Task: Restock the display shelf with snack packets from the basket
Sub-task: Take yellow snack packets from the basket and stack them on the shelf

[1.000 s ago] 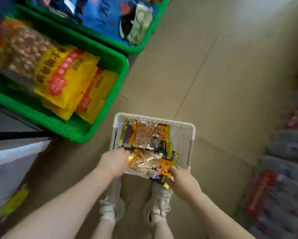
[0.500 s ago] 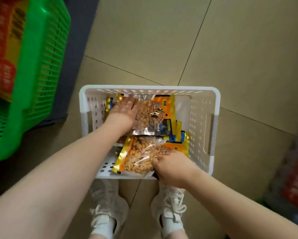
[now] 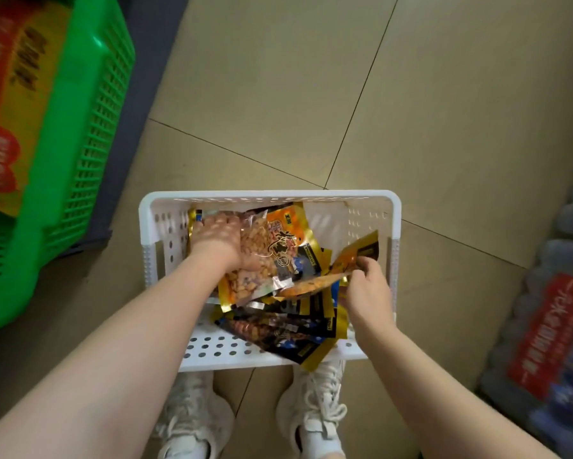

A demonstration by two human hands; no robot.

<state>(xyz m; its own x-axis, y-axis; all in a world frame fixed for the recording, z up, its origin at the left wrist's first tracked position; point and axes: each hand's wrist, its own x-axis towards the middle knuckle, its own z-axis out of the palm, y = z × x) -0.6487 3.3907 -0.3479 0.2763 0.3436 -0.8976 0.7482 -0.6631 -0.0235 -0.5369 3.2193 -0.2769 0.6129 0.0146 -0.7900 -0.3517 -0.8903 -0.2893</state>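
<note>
1. Where the head view looks down, a white basket (image 3: 371,198) sits on floor tiles (image 3: 278,94), holding snack packets (image 3: 288,329).
2. Left hand (image 3: 217,240) grasps a peanut packet (image 3: 271,246).
3. Right hand (image 3: 366,289) pinches an orange packet (image 3: 348,260), tilted.
4. Green crate (image 3: 89,127), far left.

I can't see the left hand (image 3: 219,240) fingers; they're buried under the peanut packet (image 3: 271,256), so grip is unclear. Right hand (image 3: 366,286) fingertips are hidden behind the orange packet (image 3: 324,283). Lower packets (image 3: 285,329) overlap, count unreadable. Green crate (image 3: 76,134) is cut off at left edge, its labels blurred. Wrapped bottle packs (image 3: 550,326) at right are blurred and cropped. Shoes (image 3: 314,412) are partly under the white basket (image 3: 268,196).
</note>
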